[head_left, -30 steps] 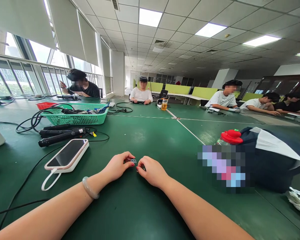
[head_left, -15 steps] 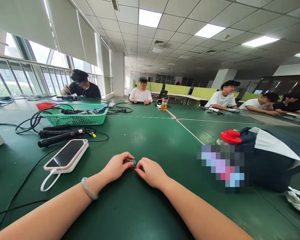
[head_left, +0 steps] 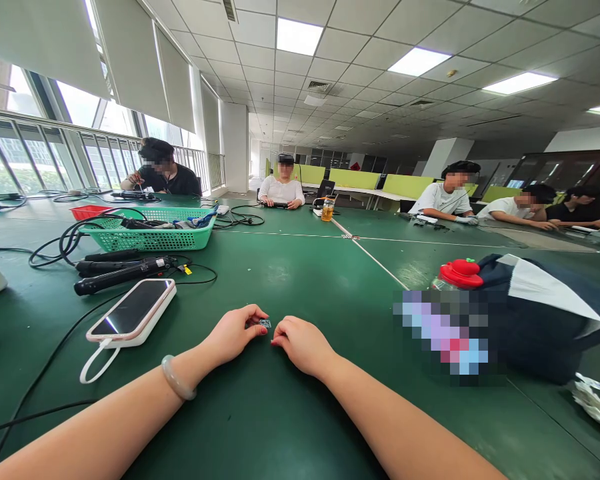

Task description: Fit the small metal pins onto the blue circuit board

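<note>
My left hand is closed in a pinch on a small flat speckled piece, which shows grey and dark between thumb and fingertips. It is too small for me to tell its kind. Just to the right, my right hand has its thumb and fingers pressed together. Whatever lies in that pinch, if anything, is hidden. A narrow gap parts the two hands, both low over the green table.
A phone on a white cabled block lies to the left. Behind it are black rod-like devices and a green basket. At right stand a red-lidded bottle and a dark bag. Several people sit around the table.
My right hand has shifted very slightly to the right, widening the gap between the hands a little. My left hand still pinches the piece in the same place.
</note>
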### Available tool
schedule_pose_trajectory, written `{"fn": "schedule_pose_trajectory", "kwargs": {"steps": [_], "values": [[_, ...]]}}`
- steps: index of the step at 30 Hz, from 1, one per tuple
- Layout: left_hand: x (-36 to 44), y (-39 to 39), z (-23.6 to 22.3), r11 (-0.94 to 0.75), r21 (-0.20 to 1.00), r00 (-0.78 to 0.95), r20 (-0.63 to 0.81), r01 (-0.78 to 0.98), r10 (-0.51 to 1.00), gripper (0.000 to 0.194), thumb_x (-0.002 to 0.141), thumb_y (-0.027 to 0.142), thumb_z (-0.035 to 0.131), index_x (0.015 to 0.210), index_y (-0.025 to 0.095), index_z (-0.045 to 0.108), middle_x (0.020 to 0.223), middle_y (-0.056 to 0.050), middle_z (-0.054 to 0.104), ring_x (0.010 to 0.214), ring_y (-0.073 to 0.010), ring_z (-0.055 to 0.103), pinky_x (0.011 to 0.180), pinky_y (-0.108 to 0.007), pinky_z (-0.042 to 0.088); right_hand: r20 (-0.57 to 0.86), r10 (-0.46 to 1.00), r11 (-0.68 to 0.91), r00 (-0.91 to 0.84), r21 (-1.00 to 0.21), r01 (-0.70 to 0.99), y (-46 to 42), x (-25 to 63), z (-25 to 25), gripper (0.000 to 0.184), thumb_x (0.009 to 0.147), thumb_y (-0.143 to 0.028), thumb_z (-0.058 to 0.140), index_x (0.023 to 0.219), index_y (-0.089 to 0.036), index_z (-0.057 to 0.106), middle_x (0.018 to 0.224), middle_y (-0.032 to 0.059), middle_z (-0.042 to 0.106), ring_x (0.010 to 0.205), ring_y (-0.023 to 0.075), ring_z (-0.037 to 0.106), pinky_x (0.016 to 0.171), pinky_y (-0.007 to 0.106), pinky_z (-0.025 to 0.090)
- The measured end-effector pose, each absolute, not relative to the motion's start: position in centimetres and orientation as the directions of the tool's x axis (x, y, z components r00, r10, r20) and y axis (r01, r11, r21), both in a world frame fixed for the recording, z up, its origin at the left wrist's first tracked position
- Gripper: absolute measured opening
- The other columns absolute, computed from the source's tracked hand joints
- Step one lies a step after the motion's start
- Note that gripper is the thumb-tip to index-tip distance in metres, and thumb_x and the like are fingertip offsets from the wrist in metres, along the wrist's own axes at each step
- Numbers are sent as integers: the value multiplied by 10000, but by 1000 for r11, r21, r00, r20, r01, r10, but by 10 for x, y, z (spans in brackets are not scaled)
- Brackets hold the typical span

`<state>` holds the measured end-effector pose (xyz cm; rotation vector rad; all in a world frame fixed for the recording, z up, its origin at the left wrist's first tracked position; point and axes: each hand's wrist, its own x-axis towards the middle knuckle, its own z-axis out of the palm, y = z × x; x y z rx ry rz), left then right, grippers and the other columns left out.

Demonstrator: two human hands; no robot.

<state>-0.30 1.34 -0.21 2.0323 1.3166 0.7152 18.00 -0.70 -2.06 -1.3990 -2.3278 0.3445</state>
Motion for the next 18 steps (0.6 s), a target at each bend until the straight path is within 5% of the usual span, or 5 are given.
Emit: {"fn": "schedule_pose_trajectory", "kwargs": {"steps": [18], "values": [[-3, 14, -3, -310, 741, 361, 97, 596, 928, 218, 713, 325, 549, 892, 213, 602, 843, -3, 676, 762, -175, 601, 721, -278, 456, 203, 889, 459, -411, -401, 793, -8, 180, -19, 120, 833, -235, 534, 732, -195, 584, 791, -3, 571, 684, 112, 520, 596, 226, 334]]}}
